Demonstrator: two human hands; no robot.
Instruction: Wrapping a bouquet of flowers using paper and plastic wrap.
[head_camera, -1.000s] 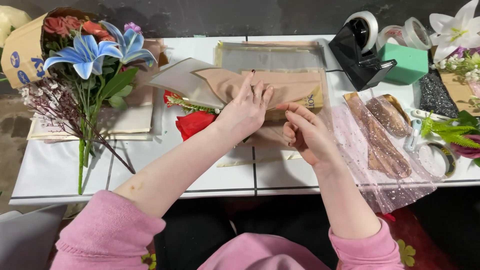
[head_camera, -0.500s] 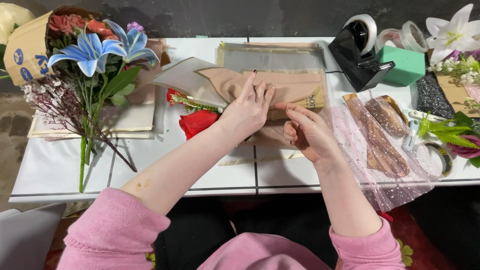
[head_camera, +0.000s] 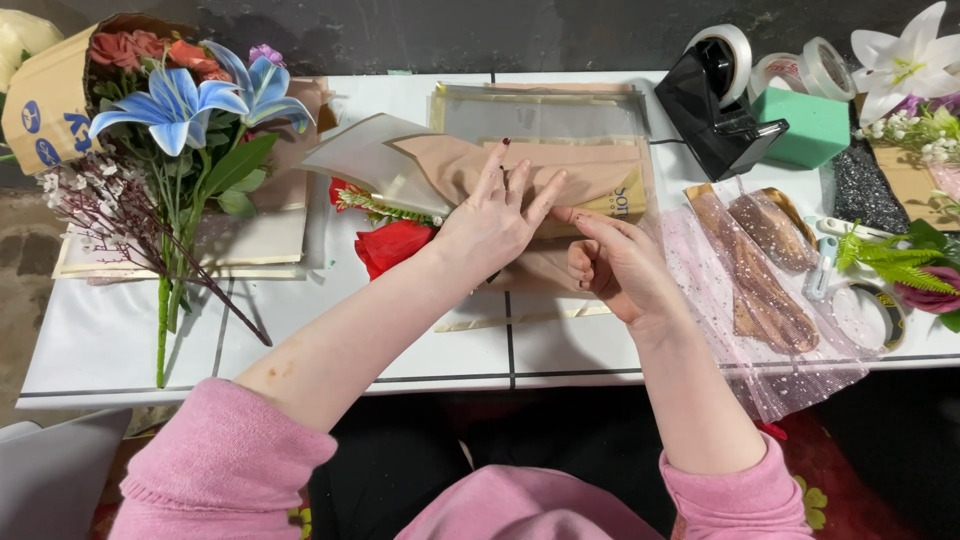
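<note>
At mid-table, the left hand (head_camera: 492, 222) lies open, fingers spread, flattening tan wrapping paper (head_camera: 590, 180) over a red flower (head_camera: 392, 245). Beside it the right hand (head_camera: 612, 262) half curls, fingertip on the fold (holding nothing I can see); the wrap is mid-fold, and creasing it next calls for steady pressure.

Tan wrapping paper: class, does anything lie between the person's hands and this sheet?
Nothing visible does. The left hand lies flat on the tan wrapping paper, fingers spread. The right hand touches its lower edge with the index finger. The red flower sits under the paper, left of the hands.
</note>
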